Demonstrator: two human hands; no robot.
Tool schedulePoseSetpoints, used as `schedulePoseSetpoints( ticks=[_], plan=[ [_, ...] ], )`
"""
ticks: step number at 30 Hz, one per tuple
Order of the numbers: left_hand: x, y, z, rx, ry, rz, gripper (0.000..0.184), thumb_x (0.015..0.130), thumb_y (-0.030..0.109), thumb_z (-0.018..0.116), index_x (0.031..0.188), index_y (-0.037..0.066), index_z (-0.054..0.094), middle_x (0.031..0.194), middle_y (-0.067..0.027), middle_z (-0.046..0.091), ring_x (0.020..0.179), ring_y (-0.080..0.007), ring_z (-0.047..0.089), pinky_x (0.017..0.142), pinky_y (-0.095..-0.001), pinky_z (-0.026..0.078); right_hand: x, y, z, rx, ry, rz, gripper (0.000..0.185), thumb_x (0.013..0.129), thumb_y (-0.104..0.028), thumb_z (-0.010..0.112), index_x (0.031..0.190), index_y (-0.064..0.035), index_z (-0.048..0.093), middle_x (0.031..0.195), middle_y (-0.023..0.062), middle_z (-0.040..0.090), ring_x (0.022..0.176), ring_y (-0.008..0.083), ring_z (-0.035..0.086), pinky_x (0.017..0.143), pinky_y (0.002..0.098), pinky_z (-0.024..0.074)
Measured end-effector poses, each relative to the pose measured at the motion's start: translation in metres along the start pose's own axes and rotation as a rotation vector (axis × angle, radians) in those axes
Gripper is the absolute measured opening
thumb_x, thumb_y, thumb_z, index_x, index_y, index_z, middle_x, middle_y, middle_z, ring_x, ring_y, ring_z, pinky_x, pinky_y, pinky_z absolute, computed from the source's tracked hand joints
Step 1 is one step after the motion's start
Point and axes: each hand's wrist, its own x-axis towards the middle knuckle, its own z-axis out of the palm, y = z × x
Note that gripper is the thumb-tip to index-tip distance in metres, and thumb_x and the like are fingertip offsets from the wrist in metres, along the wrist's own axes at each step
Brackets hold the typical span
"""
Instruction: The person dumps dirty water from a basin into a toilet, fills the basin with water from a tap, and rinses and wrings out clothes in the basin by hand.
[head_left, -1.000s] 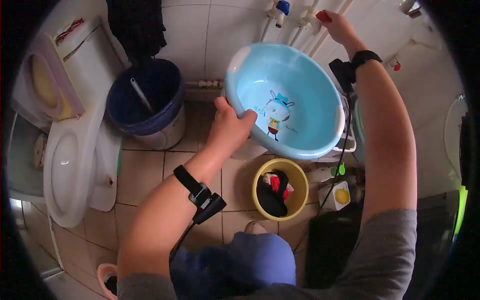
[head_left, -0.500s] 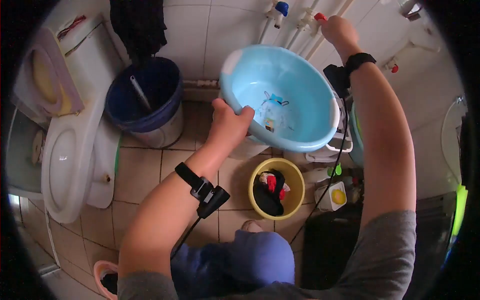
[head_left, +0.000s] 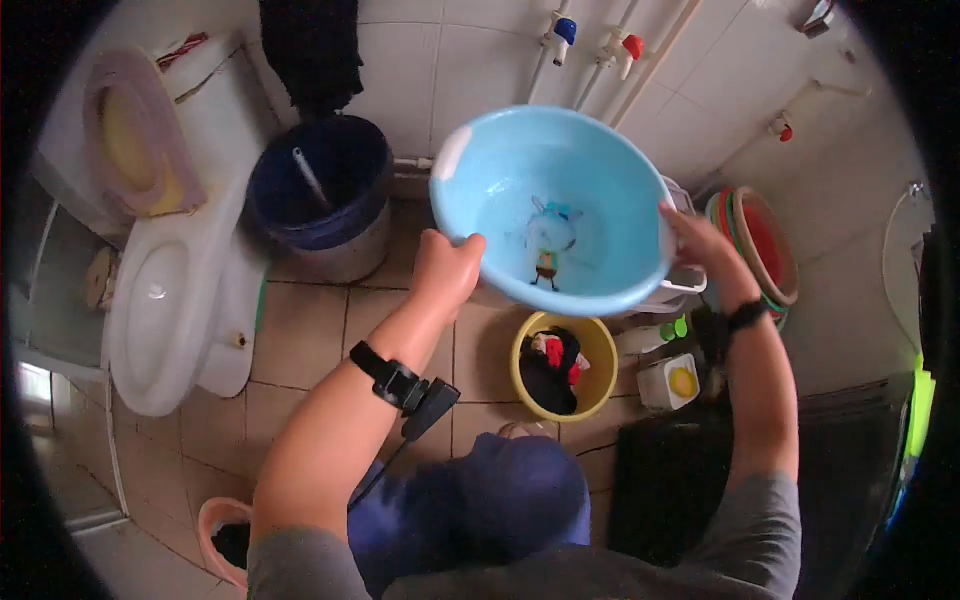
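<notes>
Your left hand (head_left: 448, 272) pinches the blue basin (head_left: 605, 245) at its eight o'clock rim; your right hand (head_left: 703, 243) grips its three o'clock side. It's at twelve o'clock from the yellow tub (head_left: 601, 362).

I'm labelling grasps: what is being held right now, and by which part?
The light blue washbasin, by its rim: left hand at the near left, right hand at the white section on the right.

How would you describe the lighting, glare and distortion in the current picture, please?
Head view: wide-lens curvature, black surrounding the rounded image; head view: small bright reflections on the light blue basin and the toilet; head view: deep shadow inside the dark blue bucket.
</notes>
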Motion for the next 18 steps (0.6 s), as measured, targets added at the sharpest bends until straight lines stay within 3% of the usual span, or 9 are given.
schedulePoseSetpoints(
  ticks=[1,2,3,6,8,9,11,14,18],
  plan=[
    [-0.01,-0.001,-0.008,0.02,0.041,-0.023,0.038,0.078,0.017,0.058,0.098,-0.013,0.046,0.084,-0.0216,0.06,0.068,-0.0252,0.062,0.056,-0.0387,0.052,-0.035,0.019,0.031,0.478,-0.168,-0.187,0.058,0.083,-0.048,0.061,0.113,0.0013,0.056,0.099,0.0129,0.066,0.079,0.0236,0.066,0.071,0.035,0.0546],
    [-0.025,0.0,-0.017,0.03,0.051,-0.021,0.038,0.078,0.017,0.058,0.098,-0.013,0.046,0.084,-0.0216,0.06,0.068,-0.0252,0.062,0.056,-0.0387,0.052,-0.073,0.011,0.058,0.533,-0.026,-0.12,0.047,0.085,-0.038,0.06,0.11,0.0016,0.057,0.093,0.0116,0.066,0.075,0.0219,0.066,0.066,0.0351,0.0549],
    [-0.039,0.004,-0.025,-0.05,0.02,0.022,0.038,0.079,0.017,0.058,0.1,-0.012,0.047,0.087,-0.0204,0.06,0.07,-0.0252,0.062,0.056,-0.0386,0.052,-0.036,0.044,0.061,0.49,-0.006,-0.027,0.043,0.084,-0.03,0.059,0.11,0.0032,0.055,0.09,0.0106,0.065,0.073,0.0217,0.065,0.062,0.0352,0.0546],
    [-0.089,0.021,-0.067,-0.181,0.084,-0.084,0.041,0.085,0.022,0.056,0.111,-0.008,0.046,0.102,-0.0189,0.058,0.085,-0.0246,0.062,0.063,-0.037,0.055,-0.083,0.009,0.092,0.62,-0.159,-0.095,0.039,0.082,-0.024,0.061,0.107,0.0044,0.054,0.087,0.0119,0.064,0.068,0.022,0.063,0.06,0.0351,0.0543],
    [-0.106,0.021,-0.111,-0.247,-0.076,-0.165,0.052,0.088,0.031,0.054,0.126,-0.002,0.041,0.116,-0.0165,0.055,0.099,-0.0231,0.056,0.078,-0.0392,0.05,-0.081,-0.013,0.103,0.709,-0.361,-0.098,0.037,0.086,-0.02,0.058,0.112,0.0051,0.053,0.101,0.015,0.063,0.087,0.0236,0.063,0.079,0.0374,0.0525],
    [-0.113,0.023,-0.117,-0.24,-0.056,-0.172,0.052,0.088,0.031,0.054,0.126,-0.002,0.041,0.116,-0.0165,0.055,0.099,-0.0231,0.056,0.078,-0.0392,0.05,-0.091,-0.033,0.106,0.801,-0.385,-0.044,0.032,0.087,-0.019,0.057,0.11,0.0034,0.054,0.101,0.0152,0.063,0.088,0.0231,0.063,0.082,0.0376,0.0517],
    [-0.128,0.018,-0.125,-0.291,-0.178,-0.238,0.057,0.089,0.039,0.055,0.127,-0.001,0.041,0.116,-0.0159,0.055,0.092,-0.0234,0.06,0.074,-0.0371,0.053,-0.097,-0.058,0.108,0.858,-0.419,-0.08,0.034,0.087,-0.019,0.056,0.112,0.0034,0.053,0.104,0.0164,0.062,0.091,0.0258,0.063,0.085,0.0396,0.0508],
    [-0.142,0.006,-0.125,-0.122,-0.264,-0.321,0.061,0.089,0.049,0.052,0.123,-0.001,0.046,0.107,-0.0148,0.06,0.065,-0.0172,0.062,0.058,-0.0279,0.054,-0.101,-0.063,0.101,0.86,-0.384,-0.212,0.034,0.087,-0.019,0.054,0.113,0.0034,0.052,0.105,0.0169,0.062,0.094,0.0266,0.062,0.087,0.0414,0.05],
    [-0.175,-0.004,-0.169,-0.086,-0.15,-0.319,0.057,0.089,0.052,0.051,0.114,0.001,0.052,0.092,-0.0097,0.063,0.061,-0.0143,0.059,0.055,-0.0261,0.051,-0.133,-0.088,0.151,0.82,-0.447,-0.171,0.027,0.088,-0.017,0.055,0.11,-0.0003,0.053,0.102,0.0125,0.063,0.088,0.0246,0.063,0.083,0.0379,0.0521]
  ],
)
